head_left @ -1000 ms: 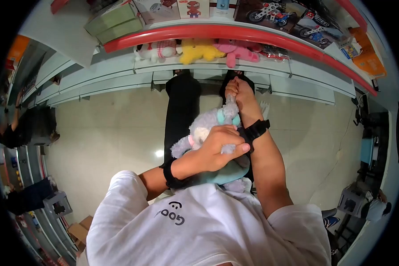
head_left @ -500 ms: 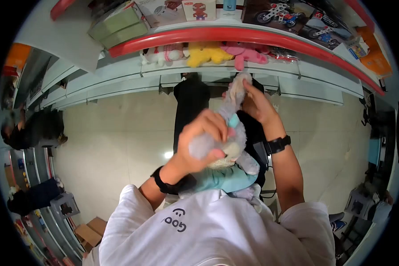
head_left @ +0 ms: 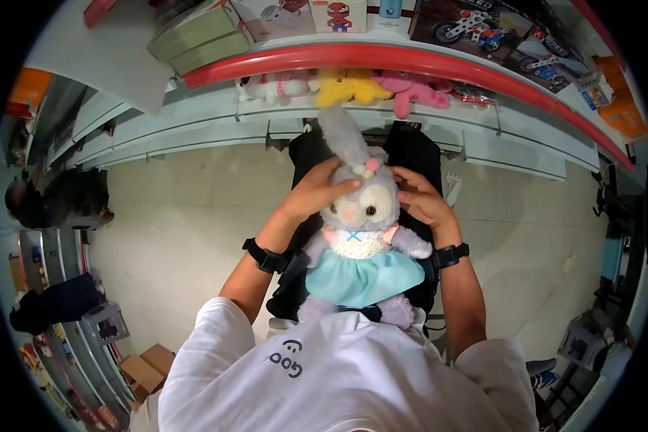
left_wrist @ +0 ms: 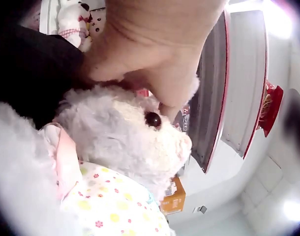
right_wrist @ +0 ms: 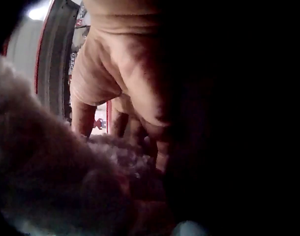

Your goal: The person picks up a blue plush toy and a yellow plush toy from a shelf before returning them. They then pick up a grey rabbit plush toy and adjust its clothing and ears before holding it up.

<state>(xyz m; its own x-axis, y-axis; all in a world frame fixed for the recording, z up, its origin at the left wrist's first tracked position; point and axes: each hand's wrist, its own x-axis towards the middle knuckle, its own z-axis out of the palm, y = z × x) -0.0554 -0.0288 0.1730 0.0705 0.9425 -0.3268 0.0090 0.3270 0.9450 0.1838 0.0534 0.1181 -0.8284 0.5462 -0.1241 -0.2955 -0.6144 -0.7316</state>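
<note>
A grey plush rabbit lies face up on the person's lap, wearing a dotted white bodice, pink sleeves and a teal skirt. One long ear sticks up away from the body; small pompoms sit at its base. My left hand grips one side of the rabbit's head, thumb across the forehead, other fingers mostly hidden behind. In the left wrist view that thumb lies above a dark eye. My right hand holds the other side of the head, its bent fingers and thumb in the fur.
Ahead is a white shelf with a red edge, carrying several toy boxes. Below it lie white, yellow and pink plush toys. Tiled floor extends on both sides. Another person is at far left, near shelving and a cardboard box.
The rabbit's face, earlier covered by the left hand, now shows upward. The right hand has left the long ear and come back to the head; the left hand has moved up to the forehead.
</note>
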